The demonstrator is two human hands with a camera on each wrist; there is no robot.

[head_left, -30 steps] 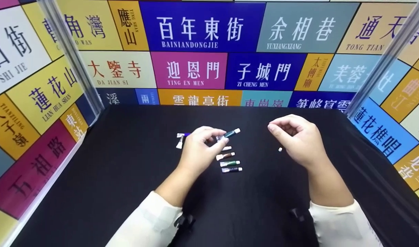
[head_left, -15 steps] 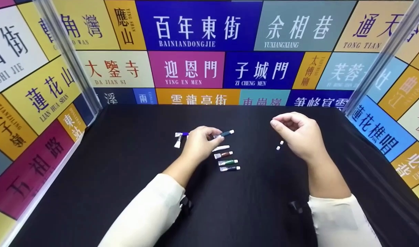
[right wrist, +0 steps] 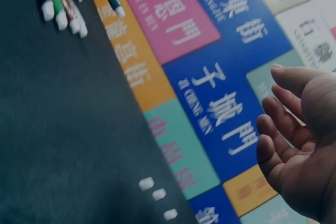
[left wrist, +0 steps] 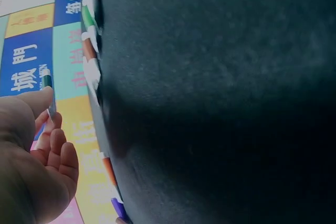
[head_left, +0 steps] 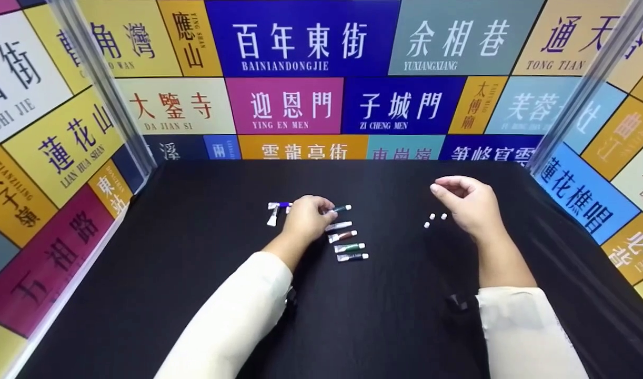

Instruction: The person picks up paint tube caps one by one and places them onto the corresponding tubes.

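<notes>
My left hand (head_left: 307,218) pinches a dark green paint tube (head_left: 342,208) between thumb and fingers, its white cap pointing right. In the left wrist view the same tube (left wrist: 47,80) sticks out past the thumb. Below it lie paint tubes in a row: a white one (head_left: 340,226), a reddish-brown one (head_left: 344,236), a green one (head_left: 350,247) and a near-black one (head_left: 352,257). My right hand (head_left: 471,208) hovers with loosely curled fingers and nothing in them, seen also in the right wrist view. To its left lie three small white caps (head_left: 432,216).
Left of my left hand lie a purple tube (head_left: 282,205) and another tube with a silver end (head_left: 272,217), both partly hidden. A black cloth (head_left: 405,305) covers the table. Panels with printed street names (head_left: 300,42) stand behind and at both sides.
My left hand has lowered the dark green tube slightly towards the row, shifting a little left. My right hand has moved right, and three white caps show where one showed before.
</notes>
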